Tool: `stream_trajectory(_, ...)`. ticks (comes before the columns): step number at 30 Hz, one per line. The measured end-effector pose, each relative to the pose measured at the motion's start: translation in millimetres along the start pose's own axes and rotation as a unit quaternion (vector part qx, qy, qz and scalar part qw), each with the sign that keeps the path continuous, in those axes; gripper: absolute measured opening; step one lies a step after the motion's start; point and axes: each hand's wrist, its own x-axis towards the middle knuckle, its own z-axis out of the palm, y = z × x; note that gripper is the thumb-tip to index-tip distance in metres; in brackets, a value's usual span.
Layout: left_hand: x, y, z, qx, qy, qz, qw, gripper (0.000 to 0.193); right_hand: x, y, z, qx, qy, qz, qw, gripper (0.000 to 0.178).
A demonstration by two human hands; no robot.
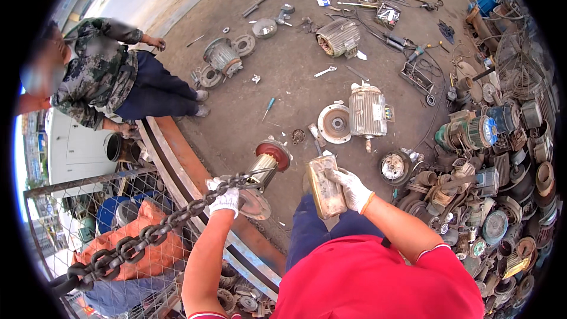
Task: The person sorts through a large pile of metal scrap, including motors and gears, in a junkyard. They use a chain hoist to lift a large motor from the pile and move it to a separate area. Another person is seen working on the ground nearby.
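Observation:
My left hand (224, 201), in a white glove, is at a heavy dark chain (156, 231) that crosses in front of it. Its fingers are mostly hidden, so I cannot tell whether it grips the chain. Just beyond stands a motor rotor (264, 169) with a reddish disc (280, 152) at its far end; a round metal flange (255, 204) lies close to the glove. In my right hand (353, 192), also gloved, is a worn, dirty, pale rectangular block (326, 186), with fingers closed along its right side.
Ahead are a ribbed motor (367, 111), a ring flange (335, 123) and a screwdriver (268, 108). Motor parts (495, 227) heap up on the right. A steel beam (186, 168) and wire fence (118, 186) run along the left. Another person (112, 77) stands beyond the beam.

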Motion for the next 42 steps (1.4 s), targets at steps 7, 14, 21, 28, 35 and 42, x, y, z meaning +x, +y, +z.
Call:
stream_trajectory(7,-3,2,-20,-0.027,0.054,0.025,0.998,0.022,-9,3,-11,-0.005,0.028,-0.002,1.000,0.039)
stream_trajectory(14,17,8,-10,-0.142,0.028,0.010,0.989,0.030,-18,16,6,-0.038,-0.016,-0.028,0.999,0.052)
stream_trajectory(21,69,47,50,-0.221,0.064,-0.001,0.973,0.035,-20,26,26,-0.156,-0.025,-0.046,0.986,0.060)
stream_trajectory(28,95,64,7,0.043,0.052,-0.008,0.998,0.052,-18,26,59,-0.232,-0.045,-0.022,0.971,0.069)
stream_trajectory(35,114,75,-20,0.145,0.024,-0.059,0.987,0.049,-27,24,78,-0.334,-0.058,-0.021,0.941,0.062)
stream_trajectory(42,111,83,-12,0.222,0.002,-0.079,0.972,0.039,-11,19,56,-0.326,-0.088,0.029,0.941,0.064)
